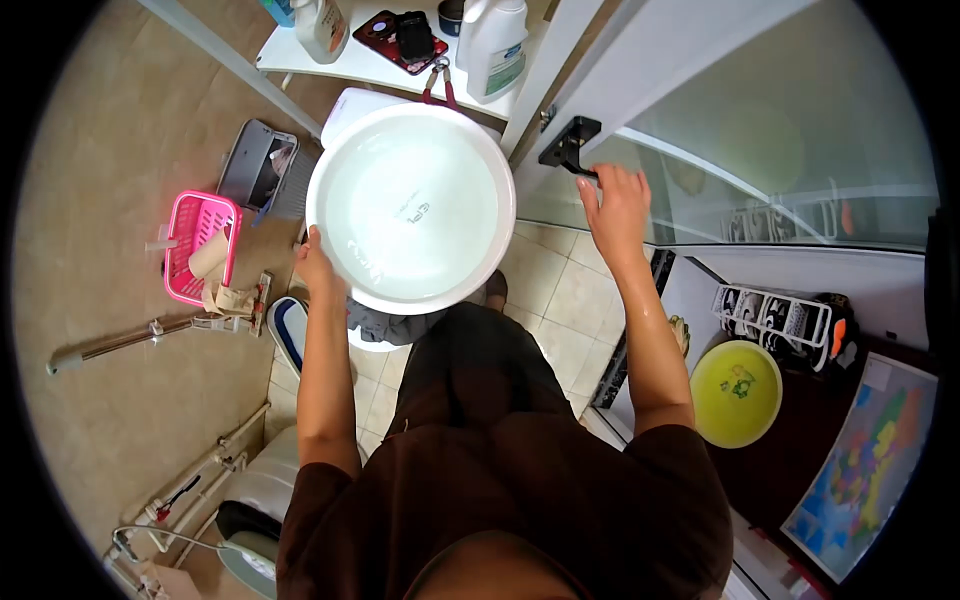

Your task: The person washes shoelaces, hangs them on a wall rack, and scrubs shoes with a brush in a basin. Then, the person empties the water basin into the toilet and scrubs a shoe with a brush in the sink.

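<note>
A round white basin point(410, 265) with clear water in it is in front of my body, printed marks showing through at its bottom. My left hand point(315, 265) is closed on the basin's left rim, thumb on top and the other fingers hidden beneath. On the right, my right hand point(618, 205) is at the end of the black door handle point(570, 145), thumb below and fingers curled over the lever's tip. The handle is fixed to a white-framed glass door point(690, 60). Wet spots shine on my right forearm.
Bottles point(495, 50) and a phone stand on a white shelf point(300, 50) ahead. A pink basket point(200, 240) and a grey bin point(265, 170) are left. Beyond the door frame, a yellow-green basin point(735, 395) sits near a shoe rack point(775, 318). The floor is tiled point(535, 265).
</note>
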Demonstrator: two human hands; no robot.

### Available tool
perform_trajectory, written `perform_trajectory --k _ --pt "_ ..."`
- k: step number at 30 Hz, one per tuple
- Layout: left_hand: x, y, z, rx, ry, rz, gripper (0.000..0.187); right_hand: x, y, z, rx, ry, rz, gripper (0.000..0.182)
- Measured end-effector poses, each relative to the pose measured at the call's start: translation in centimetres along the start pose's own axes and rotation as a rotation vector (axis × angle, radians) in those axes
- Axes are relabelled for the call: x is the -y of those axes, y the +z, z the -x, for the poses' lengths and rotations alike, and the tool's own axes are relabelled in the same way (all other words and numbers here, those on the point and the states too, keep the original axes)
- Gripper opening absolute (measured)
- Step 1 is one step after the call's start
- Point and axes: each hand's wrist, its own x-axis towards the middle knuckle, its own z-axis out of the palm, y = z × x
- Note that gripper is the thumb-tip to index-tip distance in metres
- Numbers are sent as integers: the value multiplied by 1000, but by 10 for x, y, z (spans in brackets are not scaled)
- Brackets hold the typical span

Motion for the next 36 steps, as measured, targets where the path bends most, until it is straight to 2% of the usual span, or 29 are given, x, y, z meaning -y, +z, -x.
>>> perform_trajectory --k 5,9,12,14,15,16,17,18,19,23,26,29,32,33,36 --pt "9 -5 -15 -1 10 6 23 12 -20 46 36 30 -5 21" --pt "-2 6 0 -18 14 54 28 19 -39 89 65 2 5 23" --pt "6 2 -9 -13 26 87 27 44 -69 114 -105 -55 119 26" --pt "5 2 -9 -8 29 47 22 59 -77 152 -249 -121 34 33" --pt "4 2 -6 -4 28 23 21 70 -79 166 -250 -258 -72 38" --pt "0 3 -1 -17 18 24 22 88 -80 166 -193 -390 -286 42" --pt "-4 4 3 -26 8 24 22 107 -74 167 -84 -363 -439 43" --pt "-8 10 7 -20 -3 23 22 145 -57 140 -96 -368 -420 40" --pt "-10 11 8 -47 -1 -5 26 154 -42 129 -37 -271 -491 41" --pt "-9 9 12 -21 17 1 30 165 27 78 -85 127 -340 59" --pt "-8 8 12 -29 -1 -8 30 155 85 59 -72 377 -240 63" --pt "-11 9 15 -28 -12 -47 25 148 102 37 106 624 -357 65" --pt "-10 6 18 14 -17 -65 23 138 112 29 -140 567 -60 64" --pt "-12 6 21 20 -21 -56 24 128 119 28 -152 589 -29 56" --pt "-15 8 31 42 -34 -37 26 93 140 23 145 830 -481 42"
